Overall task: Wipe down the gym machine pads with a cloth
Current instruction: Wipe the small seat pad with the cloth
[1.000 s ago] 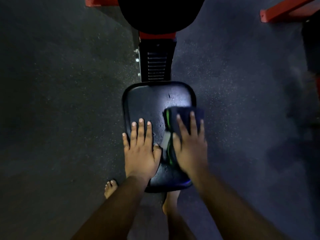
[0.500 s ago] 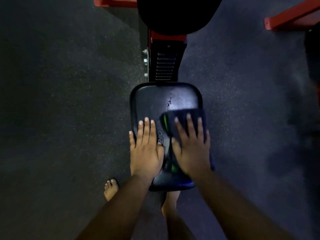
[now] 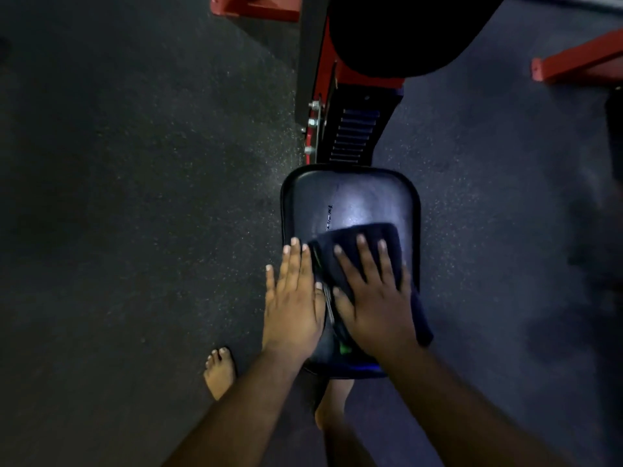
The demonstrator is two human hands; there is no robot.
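Wiping looks midway: right hand, fingers flat, presses the cloth on the seat pad, left hand flat beside it, upper pad seemingly untouched.

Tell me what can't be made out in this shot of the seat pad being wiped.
Head view only:
- Near part of seat pad: covered by left hand, right hand and cloth.
- Upper pad: cut off by the top edge.
- Pad's small marking: too small to read.
- Right edge: dark, blurred.
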